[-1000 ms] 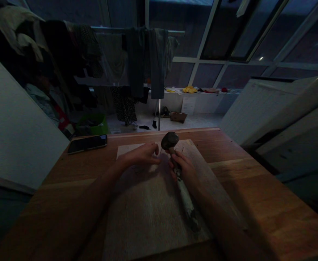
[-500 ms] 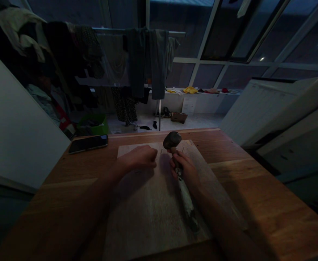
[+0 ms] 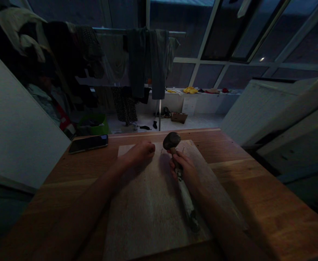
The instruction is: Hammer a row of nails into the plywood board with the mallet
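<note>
Head view, hammer: the long-handled hammer with a dark, rounded head and a pale, patchily dark handle [image 3: 185, 197] lies aslant, right of the frame's centre; head toward the top, handle end toward the lower right.
Right hand: the bare right hand [image 3: 186, 167] is closed around the upper handle, just below the hammer head.
Left hand: the bare left hand [image 3: 142, 153] is at centre left, over the board's far part, fingers curled narrow. Whether it holds anything cannot be told.
Board: the flat, pale, wooden board [image 3: 145, 217] fills the lower centre, beneath both hands.
Pins: one thin, nail-like pin [image 3: 161, 150] stands between the left hand and the hammer head; a second thin, dark pin [image 3: 183, 149] stands just right of the hammer head. Both are at the board's far part.
Table: the reddish-brown wooden table [image 3: 237, 177] supports the board.
Phone: the black, flat, rectangular phone [image 3: 88, 144] lies on the table, left of the board.
Background: dim hanging clothes [image 3: 136, 61] occupy the upper left and centre; the bright green plastic tub [image 3: 102, 127] is below them.
</note>
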Demonstrator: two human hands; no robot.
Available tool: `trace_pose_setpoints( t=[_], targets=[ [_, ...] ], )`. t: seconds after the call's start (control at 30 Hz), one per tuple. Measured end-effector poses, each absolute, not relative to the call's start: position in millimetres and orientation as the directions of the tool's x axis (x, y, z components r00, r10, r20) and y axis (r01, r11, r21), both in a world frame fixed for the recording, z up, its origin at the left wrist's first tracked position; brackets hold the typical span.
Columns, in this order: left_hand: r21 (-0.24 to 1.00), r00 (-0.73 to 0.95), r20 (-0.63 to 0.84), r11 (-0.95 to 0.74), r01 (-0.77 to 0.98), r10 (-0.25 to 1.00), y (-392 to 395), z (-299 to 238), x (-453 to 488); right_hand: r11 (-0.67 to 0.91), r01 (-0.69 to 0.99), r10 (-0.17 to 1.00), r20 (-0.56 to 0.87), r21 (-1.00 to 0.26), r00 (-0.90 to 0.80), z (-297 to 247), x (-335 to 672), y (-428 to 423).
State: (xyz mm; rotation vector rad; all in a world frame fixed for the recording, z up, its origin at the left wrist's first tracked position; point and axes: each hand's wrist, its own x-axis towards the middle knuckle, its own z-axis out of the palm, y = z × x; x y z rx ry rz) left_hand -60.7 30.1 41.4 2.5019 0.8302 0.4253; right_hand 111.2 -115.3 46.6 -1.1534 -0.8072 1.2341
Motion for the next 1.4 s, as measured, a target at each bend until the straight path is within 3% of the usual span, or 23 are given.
trace_pose_setpoints(
  t=[0.17, 0.3, 0.7, 1.0, 1.4],
  targets=[
    [0.703, 0.711, 0.172, -0.591, 0.396, 0.682, 33.9, 28.1, -61.2, -0.055, -0.282, 0.979, -0.108, -0.958, 0.174, 45.0, 110.7, -116.2],
    [0.761, 0.712, 0.173, -0.551, 0.341, 0.680, 39.1, 25.6, -64.9, -0.052, -0.277, 0.983, -0.098, -0.960, 0.155, 43.9, 107.8, -115.6],
    [0.743, 0.707, 0.197, -0.574, 0.345, 0.679, 39.6, 25.1, -63.5, -0.049, -0.291, 0.994, -0.077, -0.955, 0.084, 40.1, 103.0, -106.3],
    [0.764, 0.715, 0.213, -0.570, 0.303, 0.666, 39.7, 24.0, -61.8, -0.060, -0.179, 0.997, -0.067, -0.982, 0.033, 41.0, 102.8, -105.9],
    [0.798, 0.719, 0.215, -0.544, 0.261, 0.661, 39.8, 22.9, -60.9, -0.092, -0.208, 0.996, -0.095, -0.974, 0.004, 42.9, 99.5, -108.6]
  ],
)
